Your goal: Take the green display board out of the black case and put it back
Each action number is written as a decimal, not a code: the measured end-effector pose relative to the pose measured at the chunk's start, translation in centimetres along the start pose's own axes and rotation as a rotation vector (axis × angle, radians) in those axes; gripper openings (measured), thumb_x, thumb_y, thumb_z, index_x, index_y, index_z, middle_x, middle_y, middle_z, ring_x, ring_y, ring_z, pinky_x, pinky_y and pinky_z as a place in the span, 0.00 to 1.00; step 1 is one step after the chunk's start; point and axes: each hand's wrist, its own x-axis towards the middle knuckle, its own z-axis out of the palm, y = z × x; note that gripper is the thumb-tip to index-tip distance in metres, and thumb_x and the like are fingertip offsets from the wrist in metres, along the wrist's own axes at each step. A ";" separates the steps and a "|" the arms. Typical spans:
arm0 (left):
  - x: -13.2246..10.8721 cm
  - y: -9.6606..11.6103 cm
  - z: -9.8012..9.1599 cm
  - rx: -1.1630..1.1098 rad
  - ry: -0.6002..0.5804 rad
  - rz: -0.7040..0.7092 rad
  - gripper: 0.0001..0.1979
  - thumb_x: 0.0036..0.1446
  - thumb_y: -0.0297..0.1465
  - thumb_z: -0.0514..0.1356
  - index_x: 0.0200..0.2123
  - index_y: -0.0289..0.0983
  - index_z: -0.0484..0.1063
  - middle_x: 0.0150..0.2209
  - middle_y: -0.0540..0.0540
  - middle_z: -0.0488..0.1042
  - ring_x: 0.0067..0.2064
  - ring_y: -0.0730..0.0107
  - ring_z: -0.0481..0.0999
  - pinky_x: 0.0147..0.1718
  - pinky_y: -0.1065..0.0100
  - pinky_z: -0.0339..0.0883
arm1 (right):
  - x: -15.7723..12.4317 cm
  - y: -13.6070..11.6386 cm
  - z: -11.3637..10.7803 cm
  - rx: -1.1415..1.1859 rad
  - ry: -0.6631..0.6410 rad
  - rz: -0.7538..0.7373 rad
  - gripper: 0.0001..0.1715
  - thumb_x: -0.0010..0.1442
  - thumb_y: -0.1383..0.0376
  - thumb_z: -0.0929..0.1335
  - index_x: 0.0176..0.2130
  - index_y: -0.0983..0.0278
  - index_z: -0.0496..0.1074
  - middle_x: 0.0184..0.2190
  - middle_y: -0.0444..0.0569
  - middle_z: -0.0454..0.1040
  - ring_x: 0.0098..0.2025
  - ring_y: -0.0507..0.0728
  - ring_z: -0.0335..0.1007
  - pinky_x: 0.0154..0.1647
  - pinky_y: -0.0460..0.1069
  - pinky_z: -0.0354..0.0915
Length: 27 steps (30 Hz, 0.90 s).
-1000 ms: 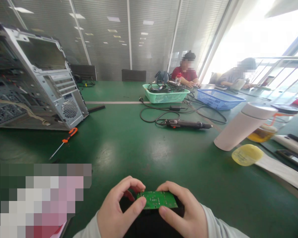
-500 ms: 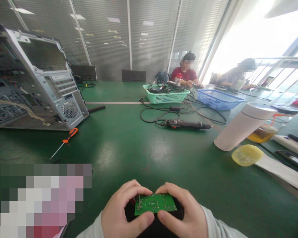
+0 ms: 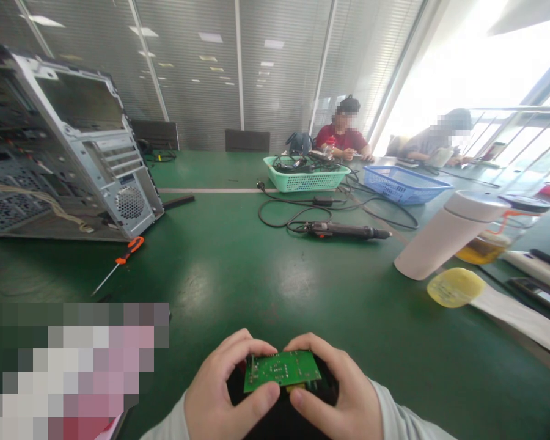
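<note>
OP: Green bench top, glare from the windows at far right. Two other people sit across it, behind a green basket of cables and a blue basket; their hands are well apart from mine.

CHK: Where is the work piece?

OP: At the near edge, low centre. The circuit board is held off the bench, solder side up, its left end tipped slightly toward me.

CHK: Grip?

OP: Both hands closed on it. My left hand has its fingers curled over the far left corner and its thumb on the near edge. My right hand mirrors that on the right side. I judge the edge hold keeps skin off the solder joints and leaves the face open to the camera.

CHK: Underneath?

OP: A dark object lies directly below the board, with something yellowish showing at the board's near edge. I cannot tell whether board and object touch.

CHK: Surroundings?

OP: An open computer case lies at far left, an orange-handled screwdriver just in front of it. A corded electric screwdriver lies mid-bench. A white tumbler stands at right, a yellow lid near it.
</note>
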 end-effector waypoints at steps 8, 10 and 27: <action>0.0 -0.2 0.0 0.011 -0.006 0.000 0.10 0.47 0.36 0.63 0.35 0.43 0.78 0.30 0.49 0.73 0.33 0.61 0.74 0.34 0.65 0.66 | -0.3 0.7 0.3 0.017 0.029 0.006 0.16 0.54 0.58 0.66 0.43 0.61 0.70 0.37 0.46 0.76 0.37 0.56 0.72 0.35 0.46 0.64; 0.0 -0.3 0.0 0.025 -0.013 -0.002 0.11 0.47 0.36 0.63 0.35 0.42 0.78 0.31 0.48 0.74 0.35 0.60 0.74 0.36 0.64 0.66 | -0.3 0.8 0.2 0.011 0.027 0.005 0.17 0.54 0.58 0.66 0.44 0.61 0.69 0.37 0.46 0.75 0.38 0.56 0.72 0.36 0.46 0.64; -0.1 0.1 0.2 0.033 -0.011 -0.027 0.12 0.43 0.33 0.63 0.34 0.42 0.79 0.30 0.49 0.74 0.34 0.61 0.74 0.35 0.66 0.67 | -0.3 0.2 -0.1 -0.039 0.020 0.029 0.15 0.54 0.59 0.67 0.41 0.62 0.71 0.35 0.45 0.75 0.36 0.55 0.70 0.37 0.46 0.64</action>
